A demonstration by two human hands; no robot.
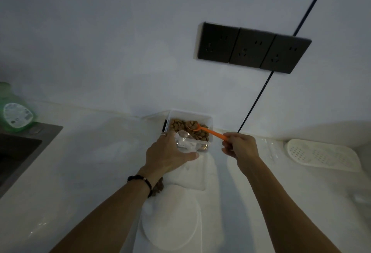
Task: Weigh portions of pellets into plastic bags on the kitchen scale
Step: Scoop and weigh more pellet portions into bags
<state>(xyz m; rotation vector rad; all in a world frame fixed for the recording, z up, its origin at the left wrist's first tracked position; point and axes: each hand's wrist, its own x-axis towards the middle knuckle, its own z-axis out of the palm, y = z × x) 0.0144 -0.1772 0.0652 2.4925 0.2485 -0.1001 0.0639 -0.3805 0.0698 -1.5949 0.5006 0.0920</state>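
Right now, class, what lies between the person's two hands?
In the head view, the near edge of the clear pellet container and bare white counter lie between the left hand, holding a clear plastic bag, and the right hand, gripping the orange spoon.

No writing can be read anywhere in this dim view. The green bottle at the left edge of the table carries a pale oval label with print on it, but the print is too small and blurred to make out. The dark wall sockets show only their pin holes, with no lettering or numbers to be seen.
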